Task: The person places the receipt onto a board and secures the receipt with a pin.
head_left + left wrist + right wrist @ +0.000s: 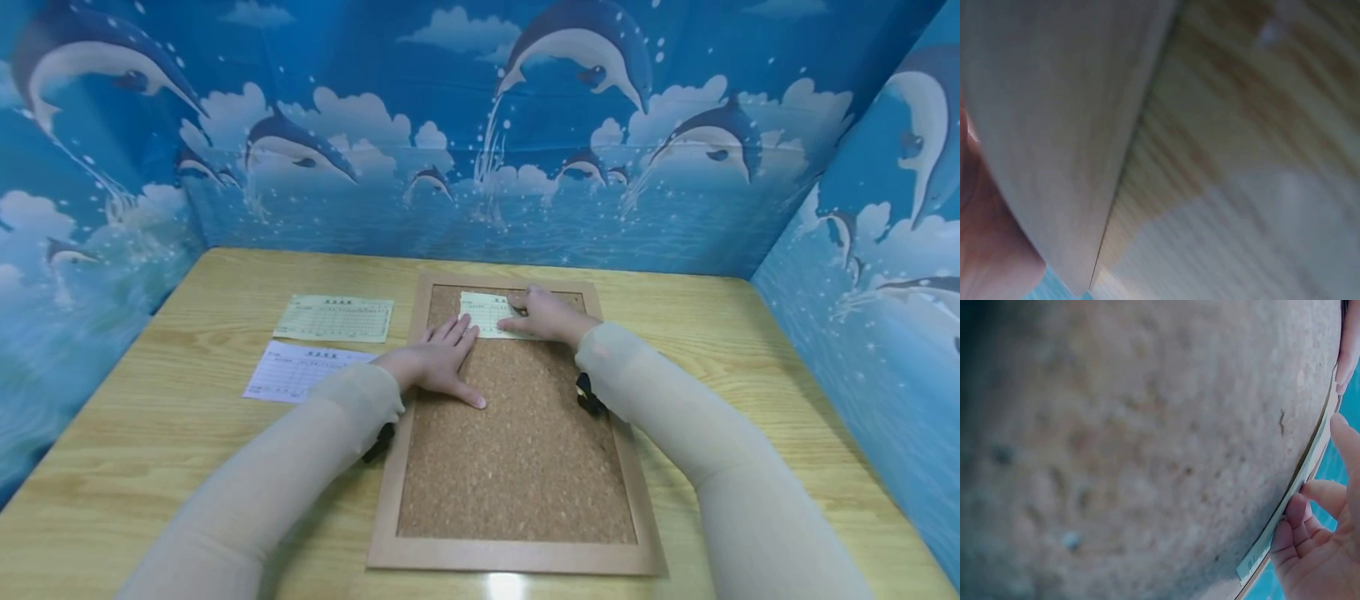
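Observation:
A pale green printed slip point(480, 318) lies at the top of the framed cork board point(517, 458). My right hand point(551, 317) covers the slip's right part, its fingertips resting on the paper. From the right wrist view, the thumb of the right hand point(1319, 550) is apart from the bent fingers, which sit at the paper's edge point(1254, 559). Spread flat, my left hand point(438, 358) rests across the board's left frame, with fingertips by the slip's left corner and the thumb on the cork. In the left wrist view, only part of the left hand point(991, 244) shows.
Left of the board, a second pale green slip point(333, 319) lies on the wooden table point(150, 433). A white slip point(300, 371) is below it, partly hidden by the left sleeve. A blue dolphin-print curtain point(480, 217) stands around the table.

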`<state>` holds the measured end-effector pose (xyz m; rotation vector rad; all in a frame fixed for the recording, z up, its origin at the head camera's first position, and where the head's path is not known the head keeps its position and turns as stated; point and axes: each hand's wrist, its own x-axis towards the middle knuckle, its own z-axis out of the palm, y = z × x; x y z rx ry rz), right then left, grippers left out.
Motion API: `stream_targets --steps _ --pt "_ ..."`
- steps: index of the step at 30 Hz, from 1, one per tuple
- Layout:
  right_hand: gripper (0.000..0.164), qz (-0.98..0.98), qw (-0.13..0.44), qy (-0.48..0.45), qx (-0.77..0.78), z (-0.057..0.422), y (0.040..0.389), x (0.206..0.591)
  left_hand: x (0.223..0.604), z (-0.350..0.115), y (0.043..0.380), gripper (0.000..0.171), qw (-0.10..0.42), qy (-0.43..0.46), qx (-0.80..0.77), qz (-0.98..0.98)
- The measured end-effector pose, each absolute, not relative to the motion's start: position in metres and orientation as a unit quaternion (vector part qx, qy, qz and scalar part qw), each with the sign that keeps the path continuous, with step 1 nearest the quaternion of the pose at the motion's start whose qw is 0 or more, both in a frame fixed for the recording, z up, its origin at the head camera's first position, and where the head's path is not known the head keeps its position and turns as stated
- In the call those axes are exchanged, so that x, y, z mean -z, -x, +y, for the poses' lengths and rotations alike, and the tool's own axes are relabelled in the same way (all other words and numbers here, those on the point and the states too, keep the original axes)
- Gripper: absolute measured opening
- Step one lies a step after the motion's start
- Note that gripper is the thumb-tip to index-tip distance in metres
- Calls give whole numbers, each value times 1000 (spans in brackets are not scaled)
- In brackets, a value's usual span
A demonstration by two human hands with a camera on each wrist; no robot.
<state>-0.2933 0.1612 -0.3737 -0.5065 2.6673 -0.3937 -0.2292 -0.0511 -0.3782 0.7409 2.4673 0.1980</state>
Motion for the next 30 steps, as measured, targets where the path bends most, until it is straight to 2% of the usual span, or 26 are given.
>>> stream_targets --steps 30 --pt "71 950 203 185 146 161 291 371 378 -51 229 122 276 -275 -74 918"
